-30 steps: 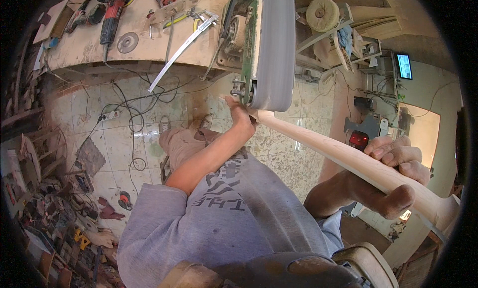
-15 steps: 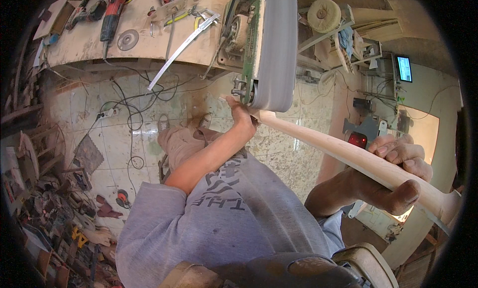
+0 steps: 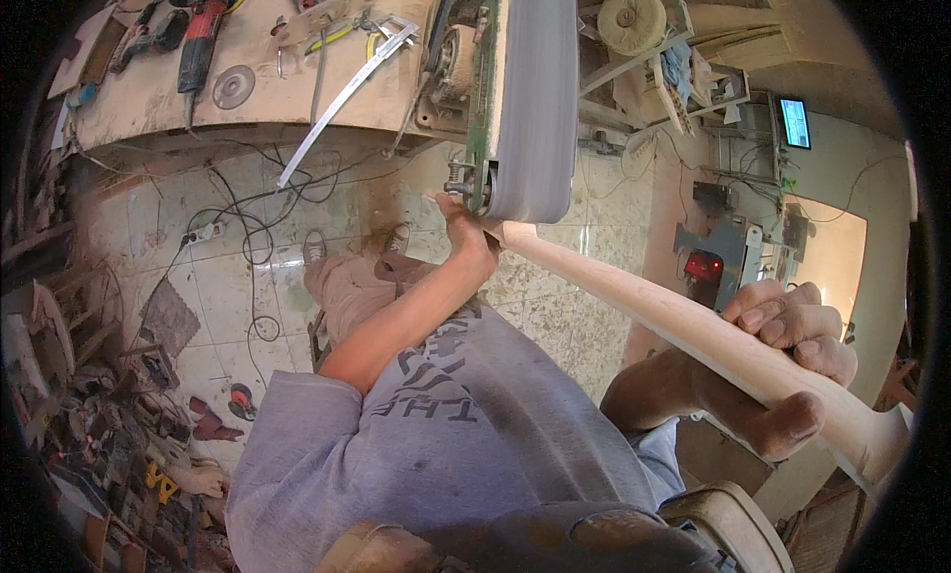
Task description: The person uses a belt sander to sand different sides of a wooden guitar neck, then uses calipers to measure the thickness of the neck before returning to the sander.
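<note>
A long pale wooden piece, shaped like an instrument neck point(image 3: 644, 306), runs diagonally from the lower end of a belt sander point(image 3: 535, 98) to the lower right. My left hand point(image 3: 468, 231) grips its narrow end just beneath the sander's roller, with part of the fingers hidden. My right hand point(image 3: 783, 360) is closed round the wide part near the right rim, fingers over the far side and thumb along the near edge. The wood's upper end meets the bottom of the grey belt; whether it touches cannot be told exactly.
A workbench point(image 3: 139, 107) holds power tools point(image 3: 198, 38), a metal disc and a caliper point(image 3: 347, 103). Cables point(image 3: 258, 236) lie on the tiled floor. A pile of offcuts point(image 3: 89, 415) fills the left side. A buffing wheel point(image 3: 631, 18), machinery and a screen point(image 3: 792, 122) are at the right.
The bench, sander and surroundings sit slightly further left in the picture, as if my head turned a little. Both hands keep their grip, with the wood at much the same angle.
</note>
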`<action>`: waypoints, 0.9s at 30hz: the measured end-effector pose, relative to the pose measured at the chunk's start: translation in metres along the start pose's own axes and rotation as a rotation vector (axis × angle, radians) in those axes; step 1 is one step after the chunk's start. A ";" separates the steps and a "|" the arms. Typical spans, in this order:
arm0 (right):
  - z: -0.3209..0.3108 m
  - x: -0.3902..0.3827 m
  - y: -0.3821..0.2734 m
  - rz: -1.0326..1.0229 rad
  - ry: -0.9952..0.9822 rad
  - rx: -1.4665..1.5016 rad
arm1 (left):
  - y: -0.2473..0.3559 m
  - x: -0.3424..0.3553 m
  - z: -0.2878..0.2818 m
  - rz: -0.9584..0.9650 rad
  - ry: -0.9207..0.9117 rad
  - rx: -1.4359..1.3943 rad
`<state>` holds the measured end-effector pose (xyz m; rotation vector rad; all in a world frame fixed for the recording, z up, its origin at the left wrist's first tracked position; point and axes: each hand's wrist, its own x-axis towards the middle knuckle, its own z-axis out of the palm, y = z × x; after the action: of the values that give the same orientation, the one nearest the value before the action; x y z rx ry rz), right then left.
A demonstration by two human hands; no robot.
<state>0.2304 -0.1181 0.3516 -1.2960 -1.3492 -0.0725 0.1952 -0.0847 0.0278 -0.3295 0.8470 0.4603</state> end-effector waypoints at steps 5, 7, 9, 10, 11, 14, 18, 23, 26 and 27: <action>0.008 0.001 0.001 -0.025 0.055 -0.065 | -0.006 0.014 -0.013 0.016 -0.050 -0.024; 0.009 0.003 0.001 -0.014 0.038 -0.081 | -0.008 0.013 -0.012 0.026 -0.037 -0.021; 0.014 0.002 0.002 -0.021 0.078 -0.103 | -0.009 0.018 -0.016 0.015 -0.024 -0.027; 0.015 0.002 0.002 -0.024 0.098 -0.113 | -0.010 0.020 -0.017 0.009 -0.017 -0.030; 0.015 0.002 0.002 -0.018 0.081 -0.112 | -0.010 0.021 -0.019 0.007 -0.030 -0.039; 0.011 0.004 0.000 -0.008 0.024 -0.111 | -0.009 0.020 -0.018 0.003 -0.041 -0.049; 0.013 0.005 -0.001 0.006 0.006 -0.110 | -0.008 0.013 -0.015 -0.007 -0.034 -0.034; 0.018 0.008 -0.002 0.014 0.010 -0.065 | -0.009 0.012 -0.015 0.019 -0.041 -0.036; 0.017 0.009 -0.001 0.013 0.007 -0.052 | -0.011 0.013 -0.015 0.036 -0.036 -0.054; 0.018 0.009 -0.002 0.024 0.027 -0.078 | -0.011 0.013 -0.014 0.048 -0.036 -0.059</action>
<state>0.2202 -0.1009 0.3538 -1.3717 -1.3190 -0.1267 0.1994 -0.0969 0.0095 -0.3549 0.8093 0.5353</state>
